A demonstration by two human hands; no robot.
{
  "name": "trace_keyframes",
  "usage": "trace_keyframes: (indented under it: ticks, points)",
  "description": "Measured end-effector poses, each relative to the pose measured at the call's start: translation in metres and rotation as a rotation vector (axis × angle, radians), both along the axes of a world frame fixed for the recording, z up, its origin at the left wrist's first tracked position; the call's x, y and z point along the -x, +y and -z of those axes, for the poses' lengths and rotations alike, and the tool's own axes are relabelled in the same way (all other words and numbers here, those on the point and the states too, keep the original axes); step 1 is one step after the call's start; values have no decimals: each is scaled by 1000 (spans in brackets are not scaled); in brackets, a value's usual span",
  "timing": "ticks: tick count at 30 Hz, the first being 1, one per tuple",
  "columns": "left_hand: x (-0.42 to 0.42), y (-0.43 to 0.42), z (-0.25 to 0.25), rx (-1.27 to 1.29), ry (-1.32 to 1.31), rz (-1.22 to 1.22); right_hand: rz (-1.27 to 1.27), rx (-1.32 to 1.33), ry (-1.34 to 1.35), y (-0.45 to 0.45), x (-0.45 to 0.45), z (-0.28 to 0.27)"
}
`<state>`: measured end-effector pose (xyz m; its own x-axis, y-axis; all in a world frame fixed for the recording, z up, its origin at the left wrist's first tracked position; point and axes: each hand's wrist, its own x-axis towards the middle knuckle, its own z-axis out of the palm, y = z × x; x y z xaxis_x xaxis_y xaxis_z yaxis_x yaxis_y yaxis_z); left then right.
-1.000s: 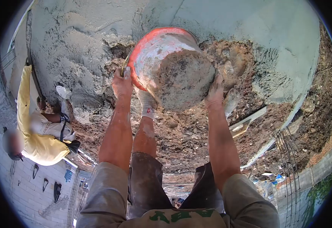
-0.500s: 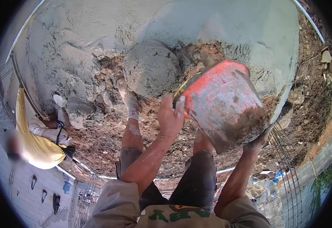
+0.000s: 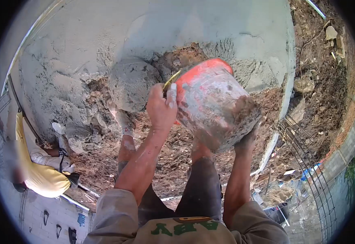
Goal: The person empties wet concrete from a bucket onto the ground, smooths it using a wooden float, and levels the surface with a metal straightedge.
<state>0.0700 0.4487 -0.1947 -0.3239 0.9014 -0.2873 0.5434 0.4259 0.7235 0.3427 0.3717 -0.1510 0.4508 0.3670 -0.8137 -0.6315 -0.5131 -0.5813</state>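
A red bucket (image 3: 214,103), smeared with grey concrete and brown mud, is tilted in front of me with its mouth facing away. My left hand (image 3: 162,105) is closed on its rim by the yellow handle (image 3: 172,79). At the lower right, my right hand (image 3: 247,140) supports the bucket's base, its fingers mostly hidden behind it. Beyond the bucket lies a rounded mound of wet concrete (image 3: 132,83). What is inside the bucket is hidden from me.
Smooth wet concrete (image 3: 165,24) spreads ahead, bordering rough brown soil (image 3: 161,158). A person in a yellow shirt (image 3: 43,171) bends at the left. Steel rebar (image 3: 307,156) and a brick wall edge (image 3: 342,134) stand at the right.
Both hands and the bucket appear further left in view. The surroundings have shifted left too, as my head view turned. My hold on the bucket is the same.
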Motion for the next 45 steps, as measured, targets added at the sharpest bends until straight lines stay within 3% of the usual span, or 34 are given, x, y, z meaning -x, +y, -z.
trace_keyframes:
  ticks: [3,4,8,9,11,13,14,15,17,20,22,24,26,27,29,32,37,39,43,44,45]
  points:
    - [-68,4,-33,1,-248,52,-119,-187,-323,25,-57,-76]
    - [-88,3,-44,5,-333,65,-354,-282,-492,9,-101,-88]
    - [-122,-21,-35,12,-551,-1,-313,-35,-465,31,-68,-37]
    - [-114,-30,-12,192,-704,-173,-288,8,-462,42,-54,-19]
    - [-63,-33,39,418,-518,-364,-167,150,-496,24,-39,-14]
    - [9,-39,63,300,43,-214,-143,340,-391,-4,-3,55]
    - [41,-38,67,72,-47,-144,-144,313,-281,-14,23,92]
    - [77,-34,71,119,84,-98,-130,274,-167,-23,45,112]
    - [66,-6,20,107,261,58,-98,267,32,-37,63,124]
    - [16,22,30,64,87,30,-3,204,150,-49,29,122]
    - [-54,34,4,91,158,272,111,137,119,-68,-27,120]
    - [-117,27,2,128,33,337,333,-38,25,-80,-90,99]
    - [-181,15,-1,108,-22,424,469,-31,16,-83,-150,50]
    - [-206,6,2,66,-8,476,474,-41,-35,-102,-175,45]
    - [-243,-13,0,278,-130,535,498,-53,-77,-135,-215,28]
    - [-290,-40,-32,175,-112,690,515,-38,-81,-159,-247,-11]
    - [-353,-67,-74,227,-348,805,480,113,-511,-199,-285,-86]
    - [-374,-63,-77,150,-466,807,440,155,-639,-208,-292,-85]
    - [-387,-44,-30,55,-609,755,457,358,-740,-186,-271,-35]
    - [-384,-42,13,-113,-470,720,464,399,-757,-173,-261,-14]
    - [-374,-33,52,148,-255,711,471,442,-769,-160,-249,7]
